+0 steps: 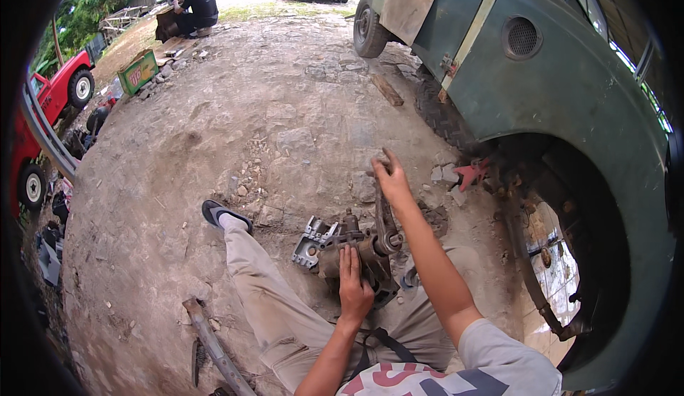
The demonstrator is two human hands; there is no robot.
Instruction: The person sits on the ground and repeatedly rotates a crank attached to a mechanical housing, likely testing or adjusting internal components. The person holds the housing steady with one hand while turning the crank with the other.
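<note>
Between my legs sits a dirty cast metal housing point(380, 275), with a bright aluminium part point(308, 243) at its left. My left hand point(354, 285) lies on the housing with fingers stretched out along it. A dark lever arm point(385, 221) rises from the housing's right side. My right hand point(390, 178) is at the upper end of that arm, fingers raised and apart; whether its palm touches the arm is hard to tell.
A green vehicle point(563, 89) stands close on my right, with a red stand point(470, 175) by its wheel arch. A wood block point(387, 89) lies ahead. Long metal pieces point(217, 346) lie left of me. A person point(199, 12) crouches farther back, near a green crate point(137, 72).
</note>
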